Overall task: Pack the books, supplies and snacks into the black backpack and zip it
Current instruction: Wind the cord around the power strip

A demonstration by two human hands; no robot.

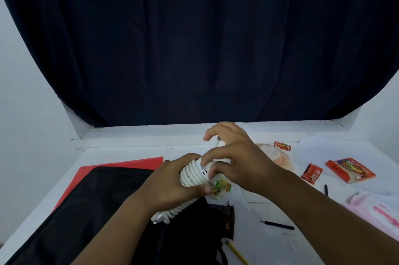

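Note:
The black backpack [90, 206] lies flat on the white table at the lower left, partly over a red folder [129, 163]. Above its right edge my left hand [170, 184] grips a white charger block wound with white cable [192, 175]; the plug end [158, 218] hangs below. My right hand [235, 156] pinches the loose cable at the top of the coil, fingers curled. A small green and orange snack packet [220, 187] sits just under the charger.
Red snack packets [311, 173] [282, 146] and a red pencil pack [350, 170] lie at the right. A black pencil [277, 225], a yellow pencil [236, 251], a dark wrapper [224, 219] and a pink case [375, 213] lie nearer. A dark curtain hangs behind.

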